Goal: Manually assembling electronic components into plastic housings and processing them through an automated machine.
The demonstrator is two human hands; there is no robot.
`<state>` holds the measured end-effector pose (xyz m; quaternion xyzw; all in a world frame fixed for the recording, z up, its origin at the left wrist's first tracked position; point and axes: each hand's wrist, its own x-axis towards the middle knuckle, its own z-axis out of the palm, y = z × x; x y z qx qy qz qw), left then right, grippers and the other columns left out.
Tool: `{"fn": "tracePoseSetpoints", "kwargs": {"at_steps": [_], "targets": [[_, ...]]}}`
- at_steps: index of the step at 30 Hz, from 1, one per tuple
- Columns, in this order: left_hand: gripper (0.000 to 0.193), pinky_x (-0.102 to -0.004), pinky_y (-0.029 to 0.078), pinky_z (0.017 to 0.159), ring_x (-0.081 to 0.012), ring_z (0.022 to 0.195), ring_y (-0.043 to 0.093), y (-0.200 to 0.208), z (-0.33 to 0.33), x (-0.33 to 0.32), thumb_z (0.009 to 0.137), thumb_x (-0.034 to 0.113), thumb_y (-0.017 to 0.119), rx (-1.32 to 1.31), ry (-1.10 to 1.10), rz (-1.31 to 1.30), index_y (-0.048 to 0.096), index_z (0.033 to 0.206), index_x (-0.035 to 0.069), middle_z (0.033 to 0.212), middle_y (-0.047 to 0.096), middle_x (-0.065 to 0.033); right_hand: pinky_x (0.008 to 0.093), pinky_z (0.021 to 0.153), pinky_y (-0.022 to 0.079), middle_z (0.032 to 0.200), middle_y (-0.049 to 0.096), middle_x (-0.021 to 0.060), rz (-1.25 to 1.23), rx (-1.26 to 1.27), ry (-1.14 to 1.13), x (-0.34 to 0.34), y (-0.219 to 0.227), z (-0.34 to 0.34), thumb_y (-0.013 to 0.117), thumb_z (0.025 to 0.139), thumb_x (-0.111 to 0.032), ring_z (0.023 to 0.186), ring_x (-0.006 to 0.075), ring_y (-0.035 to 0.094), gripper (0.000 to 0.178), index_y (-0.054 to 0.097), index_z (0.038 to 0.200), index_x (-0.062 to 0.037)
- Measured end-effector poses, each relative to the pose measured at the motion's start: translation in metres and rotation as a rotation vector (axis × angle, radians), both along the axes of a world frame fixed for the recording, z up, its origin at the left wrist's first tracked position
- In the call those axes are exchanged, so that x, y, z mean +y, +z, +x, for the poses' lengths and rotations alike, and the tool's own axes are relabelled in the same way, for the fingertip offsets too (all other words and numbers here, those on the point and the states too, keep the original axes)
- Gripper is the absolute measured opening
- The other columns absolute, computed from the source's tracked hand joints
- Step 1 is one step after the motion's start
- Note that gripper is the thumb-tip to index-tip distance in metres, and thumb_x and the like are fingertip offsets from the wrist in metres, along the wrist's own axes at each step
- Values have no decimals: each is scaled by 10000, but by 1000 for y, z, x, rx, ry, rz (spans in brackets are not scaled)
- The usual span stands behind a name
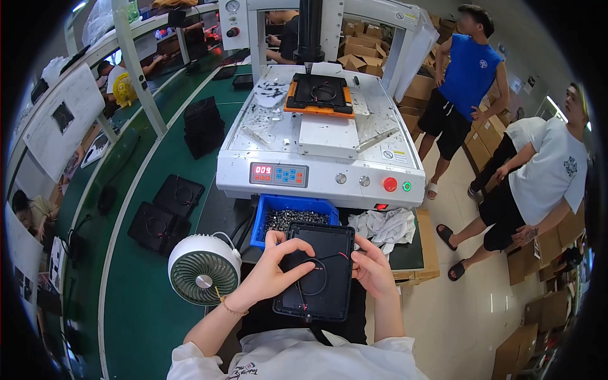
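In front of my body is a shallow black rectangular plastic casing [334, 292], tilted, its open side with a raised rim toward me. Inside it lies a thin black wire [325, 286] in a loop, with short red ends. My left hand [285, 263] reaches over the casing's left side, thumb and forefinger closed at the top of the wire loop. Around the right edge, my right hand [375, 271] grips the casing, thumb by the red wire end. A similar black casing [322, 92] rests in an orange holder [297, 109] on the white press machine.
The press [323, 152] has a control panel [278, 174] and a red button [389, 184]. A blue bin [294, 204] holds small metal parts. Near it are a white fan [204, 270], crumpled cloth [383, 227] and black casings [155, 227]. Two people [472, 76] stand at right.
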<state>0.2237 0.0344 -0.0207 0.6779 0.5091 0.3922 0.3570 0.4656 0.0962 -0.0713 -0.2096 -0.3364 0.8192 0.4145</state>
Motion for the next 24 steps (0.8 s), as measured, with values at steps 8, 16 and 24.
{"fn": "tracePoseSetpoints", "kwargs": {"at_steps": [8,16,24], "targets": [[159,-331,270,1012,-220,1077,344,-17,10,-2,827,90,718,-164,135,38,632,961,92,991,535,-5,293,688,584,981,675,131,44,-247,-106,-7,0,2,538,983,-133,785,180,694,394,442,1345,-11],[138,-307,261,1016,-207,1069,362,-24,14,3,856,74,689,-334,189,-18,616,973,71,975,535,-10,298,593,472,834,615,77,771,-1227,-759,-8,-5,42,711,867,-178,635,146,551,267,588,1021,2],[137,-321,266,1014,-214,1084,363,-20,24,4,855,65,684,-312,200,2,612,972,67,1019,557,-15,382,724,479,894,560,124,786,-1567,-671,-5,-31,59,622,905,-96,825,269,580,117,560,929,1]]}}
